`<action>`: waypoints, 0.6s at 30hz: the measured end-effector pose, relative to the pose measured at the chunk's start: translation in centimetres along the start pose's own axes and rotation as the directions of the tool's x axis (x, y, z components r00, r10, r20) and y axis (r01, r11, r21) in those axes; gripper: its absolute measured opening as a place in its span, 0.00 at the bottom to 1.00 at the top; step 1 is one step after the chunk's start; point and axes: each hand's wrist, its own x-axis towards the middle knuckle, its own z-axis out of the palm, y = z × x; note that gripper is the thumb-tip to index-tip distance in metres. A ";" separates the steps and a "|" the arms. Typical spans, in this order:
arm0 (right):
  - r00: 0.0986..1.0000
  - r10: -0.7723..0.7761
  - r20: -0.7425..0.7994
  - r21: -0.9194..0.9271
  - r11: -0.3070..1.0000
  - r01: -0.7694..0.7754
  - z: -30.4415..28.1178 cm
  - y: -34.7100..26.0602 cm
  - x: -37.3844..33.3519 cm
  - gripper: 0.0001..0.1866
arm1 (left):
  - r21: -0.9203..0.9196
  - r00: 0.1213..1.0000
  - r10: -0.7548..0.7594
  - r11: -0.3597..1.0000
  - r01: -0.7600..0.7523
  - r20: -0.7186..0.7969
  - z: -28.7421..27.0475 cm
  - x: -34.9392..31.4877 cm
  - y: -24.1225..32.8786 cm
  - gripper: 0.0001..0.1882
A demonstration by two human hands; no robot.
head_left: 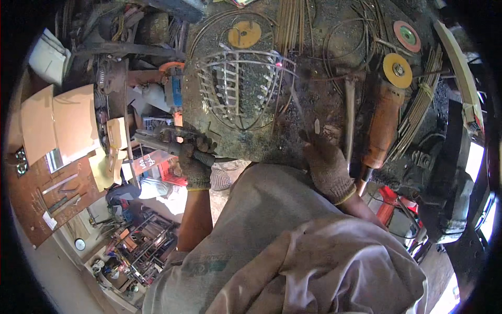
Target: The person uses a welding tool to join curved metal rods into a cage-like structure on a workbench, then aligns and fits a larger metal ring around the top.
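Note:
My left hand (193, 166), in a knitted work glove, is closed around a dark tool with a ribbed handle (204, 158) at the bench's near left edge. The tool's long end points left. My right hand (328, 163), gloved too, rests low over the bench with its fingers curled; what they hold, if anything, I cannot make out. Just beyond its fingertips is a small pale pointed piece (317, 126). Ahead of both hands lies a curved metal frame (239, 54) of bent rods with short crossbars. One spot at its upper right glows red.
Right of my right hand lie a hammer (350, 112) and an angle grinder (384, 118) with a yellow disc. Bundled rods (418, 112), a round disc (244, 34) and a red-green disc (407, 36) are on the dark bench (314, 63). Shelves of tools stand left.

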 end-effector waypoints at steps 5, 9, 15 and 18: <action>0.998 0.052 -0.036 -0.085 0.995 -0.055 -0.1 -1.3 0.2 0.20 | -0.032 0.998 -0.014 0.999 0.016 0.057 -0.4 0.0 -0.1 0.18; 0.991 0.137 -0.007 -0.076 0.988 -0.137 -0.1 0.8 -0.2 0.22 | 0.002 0.999 0.013 1.000 -0.013 0.034 -0.8 -0.2 -0.1 0.14; 0.997 0.068 0.027 -0.026 0.997 -0.068 0.8 1.7 -1.9 0.26 | -0.059 0.995 0.004 0.998 0.001 0.099 -3.4 0.5 -0.4 0.16; 0.997 0.071 0.019 -0.180 0.981 -0.067 1.2 0.3 -2.9 0.27 | -0.042 0.993 0.010 0.999 -0.005 0.114 -4.4 0.9 -0.5 0.13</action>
